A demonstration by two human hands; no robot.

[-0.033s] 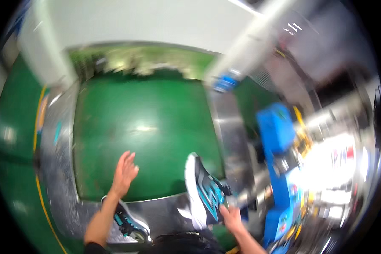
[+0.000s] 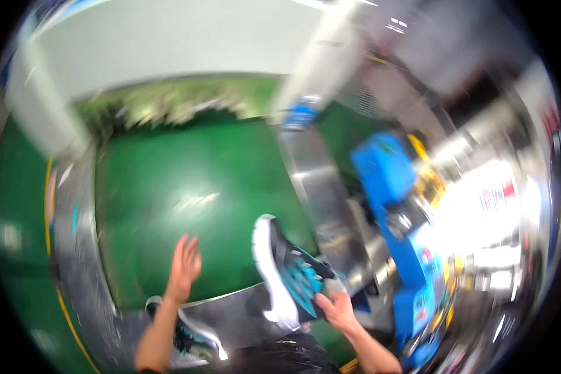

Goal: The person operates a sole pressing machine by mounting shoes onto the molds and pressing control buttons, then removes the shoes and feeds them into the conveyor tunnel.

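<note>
While in closed right fingers (image 2: 326,305), shoe (image 2: 290,279) toe-forward, long axis left-leaning; left fingers (image 2: 183,253) outstretched.

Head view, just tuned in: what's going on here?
A person's right hand grips a black, teal and white shoe, toe pointing up and away. The left hand is open, with nothing visible in it, in front of the green floor. A second shoe lies on the metal counter, partly hidden by the left forearm. Blue equipment stands at right. The picture is blurred.
</note>
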